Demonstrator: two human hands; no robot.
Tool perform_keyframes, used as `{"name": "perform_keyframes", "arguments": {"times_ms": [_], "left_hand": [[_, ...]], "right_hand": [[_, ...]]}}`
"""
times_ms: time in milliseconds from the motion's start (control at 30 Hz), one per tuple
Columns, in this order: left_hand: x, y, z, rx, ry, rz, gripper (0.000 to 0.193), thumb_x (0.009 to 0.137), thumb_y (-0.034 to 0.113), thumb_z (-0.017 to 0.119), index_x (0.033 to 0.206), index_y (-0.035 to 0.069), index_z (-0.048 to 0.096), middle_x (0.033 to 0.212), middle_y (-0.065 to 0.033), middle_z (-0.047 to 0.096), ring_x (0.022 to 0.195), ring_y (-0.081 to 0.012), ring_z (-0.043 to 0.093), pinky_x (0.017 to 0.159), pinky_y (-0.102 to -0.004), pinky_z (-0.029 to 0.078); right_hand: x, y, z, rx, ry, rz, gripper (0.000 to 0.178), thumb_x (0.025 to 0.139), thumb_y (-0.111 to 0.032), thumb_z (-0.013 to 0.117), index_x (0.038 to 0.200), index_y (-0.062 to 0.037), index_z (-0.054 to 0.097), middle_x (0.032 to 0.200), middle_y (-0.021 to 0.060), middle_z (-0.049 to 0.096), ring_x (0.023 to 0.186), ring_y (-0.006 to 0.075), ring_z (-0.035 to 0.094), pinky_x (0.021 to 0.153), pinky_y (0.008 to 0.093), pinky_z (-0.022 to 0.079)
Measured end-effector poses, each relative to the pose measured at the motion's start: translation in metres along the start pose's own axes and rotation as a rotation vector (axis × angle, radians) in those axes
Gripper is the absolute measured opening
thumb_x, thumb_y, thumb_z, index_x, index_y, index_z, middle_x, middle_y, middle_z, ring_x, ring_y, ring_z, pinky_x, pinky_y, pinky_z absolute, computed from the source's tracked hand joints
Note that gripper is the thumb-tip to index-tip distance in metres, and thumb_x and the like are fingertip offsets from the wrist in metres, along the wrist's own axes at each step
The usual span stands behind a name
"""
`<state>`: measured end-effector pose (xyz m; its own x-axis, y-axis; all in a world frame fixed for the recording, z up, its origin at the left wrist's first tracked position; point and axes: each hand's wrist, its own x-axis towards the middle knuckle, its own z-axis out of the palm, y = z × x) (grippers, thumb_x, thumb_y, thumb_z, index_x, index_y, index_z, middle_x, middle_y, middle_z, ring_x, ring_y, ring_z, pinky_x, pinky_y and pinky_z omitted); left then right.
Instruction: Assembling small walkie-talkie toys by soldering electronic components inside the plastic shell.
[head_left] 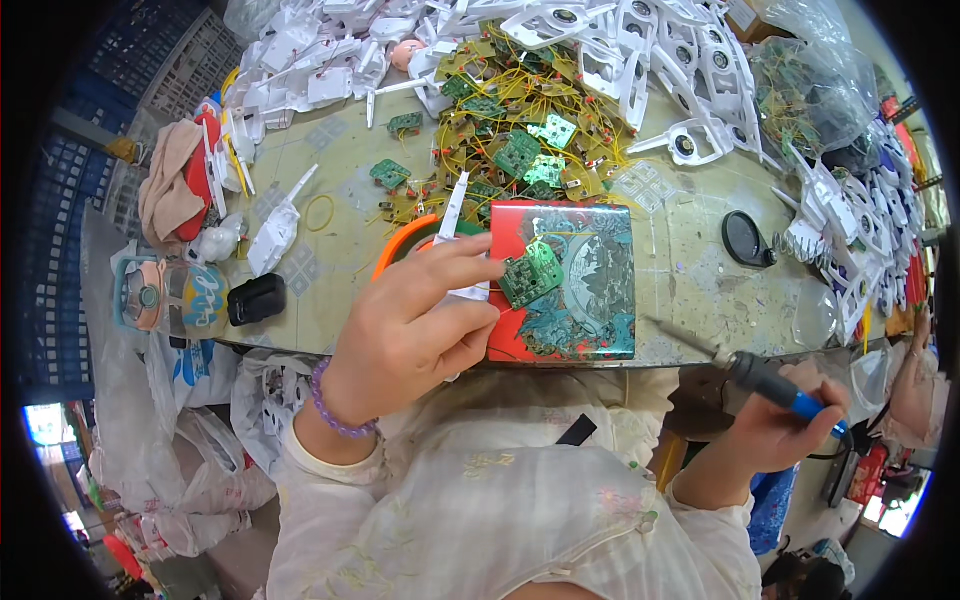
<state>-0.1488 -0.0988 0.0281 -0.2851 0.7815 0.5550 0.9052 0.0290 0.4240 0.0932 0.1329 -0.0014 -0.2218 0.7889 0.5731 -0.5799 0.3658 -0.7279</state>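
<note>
My left hand [420,315], a purple bead bracelet at its wrist, is closed round a white plastic housing [454,208] with a narrow stem pointing away from me. Its index fingertip meets the edge of a green circuit board [533,275], which lies over a red box with a teal and silver picture [605,325]. Part of the housing is hidden by my fingers. In my right hand [795,420] is a soldering iron [765,382] with a blue and black handle, its tip angled left over the table's front edge, apart from the board.
Behind the box rises a heap of green circuit boards with yellow wires [520,110]. White plastic housings [690,60] pile up along the back. A black round holder [747,240] sits at right, a black case [257,299] and clear mug [190,295] at left. An orange ring [400,240] lies near my left hand.
</note>
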Motion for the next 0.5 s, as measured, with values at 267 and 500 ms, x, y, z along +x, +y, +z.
{"name": "perform_keyframes", "arguments": {"times_ms": [267, 500], "left_hand": [[-0.002, -0.006, 0.001, -0.023, -0.125, 0.059, 0.013, 0.071, 0.001, 0.07, 0.081, 0.002, 0.061, 0.108, -0.011, 0.065, 0.104, -0.0264, 0.063, 0.074, -0.0335, 0.055], [-0.004, -0.005, 0.004, -0.033, -0.088, 0.019, 0.017, 0.067, -0.004, 0.071, 0.08, 0.003, 0.063, 0.101, -0.0094, 0.068, 0.098, -0.0279, 0.067, 0.074, -0.033, 0.056]], "right_hand": [[-0.029, 0.0, 0.046, -0.041, -0.155, -0.111, 0.036, 0.094, -0.041, 0.051, 0.089, -0.0068, 0.042, 0.058, 0.0036, 0.047, 0.047, 0.0149, 0.043, 0.042, 0.0266, 0.031], [-0.029, 0.011, 0.053, -0.054, -0.549, -0.456, 0.031, 0.095, -0.037, 0.048, 0.089, -0.0069, 0.044, 0.062, 0.0043, 0.051, 0.047, 0.0156, 0.044, 0.04, 0.0278, 0.032]]}}
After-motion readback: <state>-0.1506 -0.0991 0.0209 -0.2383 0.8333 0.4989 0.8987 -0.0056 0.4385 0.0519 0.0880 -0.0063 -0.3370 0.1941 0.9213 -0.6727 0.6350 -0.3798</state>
